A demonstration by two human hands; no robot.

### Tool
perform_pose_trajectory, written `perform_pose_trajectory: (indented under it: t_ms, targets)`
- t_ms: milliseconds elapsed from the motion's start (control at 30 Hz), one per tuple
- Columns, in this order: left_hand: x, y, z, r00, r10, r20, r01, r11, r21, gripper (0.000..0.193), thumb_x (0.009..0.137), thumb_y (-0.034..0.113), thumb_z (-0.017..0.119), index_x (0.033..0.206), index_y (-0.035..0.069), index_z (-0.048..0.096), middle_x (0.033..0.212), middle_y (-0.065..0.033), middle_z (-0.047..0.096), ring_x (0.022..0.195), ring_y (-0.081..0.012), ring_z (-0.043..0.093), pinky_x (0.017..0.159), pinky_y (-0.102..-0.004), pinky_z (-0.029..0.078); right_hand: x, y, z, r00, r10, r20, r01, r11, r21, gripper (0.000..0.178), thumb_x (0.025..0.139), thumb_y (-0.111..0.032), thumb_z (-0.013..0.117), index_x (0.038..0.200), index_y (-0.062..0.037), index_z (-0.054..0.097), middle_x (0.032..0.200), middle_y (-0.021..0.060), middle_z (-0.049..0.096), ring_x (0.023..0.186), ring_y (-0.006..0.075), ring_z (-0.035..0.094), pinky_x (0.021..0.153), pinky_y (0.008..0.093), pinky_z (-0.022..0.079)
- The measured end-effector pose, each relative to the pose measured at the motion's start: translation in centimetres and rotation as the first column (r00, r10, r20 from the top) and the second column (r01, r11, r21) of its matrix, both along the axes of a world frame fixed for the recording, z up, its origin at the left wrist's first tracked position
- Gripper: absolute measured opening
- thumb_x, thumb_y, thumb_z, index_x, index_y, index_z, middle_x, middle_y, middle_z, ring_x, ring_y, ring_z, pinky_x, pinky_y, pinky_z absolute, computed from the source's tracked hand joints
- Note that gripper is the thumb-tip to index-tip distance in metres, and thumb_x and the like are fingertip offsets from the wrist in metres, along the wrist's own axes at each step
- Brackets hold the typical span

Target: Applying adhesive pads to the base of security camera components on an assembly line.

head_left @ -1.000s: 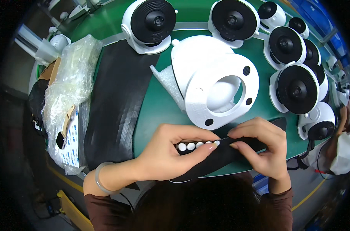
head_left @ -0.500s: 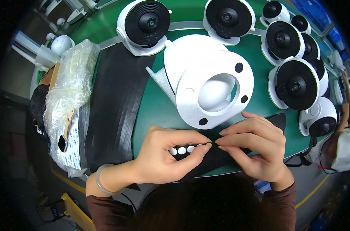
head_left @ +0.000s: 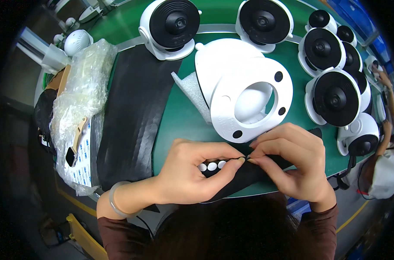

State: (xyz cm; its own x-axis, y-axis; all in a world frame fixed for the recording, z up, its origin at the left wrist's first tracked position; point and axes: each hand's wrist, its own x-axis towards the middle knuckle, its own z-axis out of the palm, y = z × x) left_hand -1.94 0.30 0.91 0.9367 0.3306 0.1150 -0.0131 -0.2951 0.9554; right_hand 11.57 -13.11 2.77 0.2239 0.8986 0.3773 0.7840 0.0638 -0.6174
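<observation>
My left hand is closed, thumb against forefinger, on a black strip bearing white round dots. Thumb and forefinger of my right hand pinch a tiny dark piece at the strip's right end, too small to name. The two hands' fingertips almost meet. Just beyond them lies a white round-bodied device, its ring-shaped base tilted up toward me. Three black round pads sit on that ring. A piece of white foam rests at the device's left side.
Similar white devices with black fronts stand at the back and right. Left of me are a long black mat, bubble-wrapped goods and a watch. Another person's arm shows at far right.
My right thumb and forefinger have come together at the strip's end, beside my left fingertips. The whole view has shifted slightly; the white device stays tilted as before.
</observation>
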Motion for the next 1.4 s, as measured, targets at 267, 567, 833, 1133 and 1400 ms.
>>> perform_pose_trajectory:
  t_ms: [267,567,833,1133,1400]
  targets:
    - [0.4,-0.7,-1.2,0.976,0.214,0.035,-0.210,0.973,-0.090,0.026,0.070,0.004,0.061,0.092,-0.001,0.049,0.068,-0.0052,0.063,0.051,-0.0101,0.056,0.048,-0.0212,0.041,0.4,1.3,3.3,0.963,-0.120,0.241,0.070,0.976,0.205,0.006,0.066,-0.006,0.060,0.068,-0.0010,0.057,0.114,0.0223,0.050,0.101,0.0268,0.052,0.085,0.0369,0.040]
    - [-0.1,-0.5,-1.0,0.977,0.162,0.141,-0.186,0.968,0.171,0.048,0.068,0.004,0.061,0.109,0.004,0.035,0.064,-0.0050,0.060,0.046,-0.0159,0.056,0.043,-0.0238,0.040,0.2,4.4,3.1,0.984,-0.100,0.145,0.068,0.975,0.213,0.006,0.066,0.001,0.062,0.070,-0.0004,0.058,0.103,0.0159,0.057,0.093,0.0220,0.054,0.081,0.0300,0.040]
    - [-0.2,-0.3,-1.0,0.982,0.146,0.117,-0.166,0.969,0.182,0.047,0.068,0.003,0.061,0.108,0.003,0.036,0.062,-0.0046,0.058,0.044,-0.0166,0.054,0.041,-0.0253,0.039,-0.1,4.9,2.8,0.980,-0.126,0.157,0.092,0.974,0.205,0.005,0.064,0.001,0.061,0.068,-0.0001,0.058,0.098,0.0140,0.058,0.091,0.0208,0.054,0.079,0.0282,0.039]
    - [-0.1,-0.3,-1.2,0.974,0.156,0.163,-0.192,0.953,0.235,0.047,0.067,0.003,0.061,0.107,0.004,0.036,0.062,-0.0052,0.058,0.042,-0.0168,0.052,0.040,-0.0253,0.038,-0.9,5.0,3.6,0.951,-0.179,0.250,0.143,0.977,0.157,0.008,0.062,0.001,0.062,0.067,-0.0010,0.056,0.093,0.0124,0.058,0.089,0.0195,0.054,0.077,0.0270,0.039]
    - [0.0,-0.4,-1.2,0.981,0.146,0.132,-0.165,0.975,0.147,0.043,0.068,0.002,0.061,0.103,0.006,0.037,0.063,-0.0043,0.059,0.039,-0.0135,0.048,0.039,-0.0230,0.035,0.9,6.1,6.9,0.981,-0.059,0.184,0.061,0.998,-0.007,0.011,0.071,-0.011,0.061,0.075,-0.0008,0.062,0.073,0.0027,0.060,0.068,0.0096,0.056,0.061,0.0210,0.043]
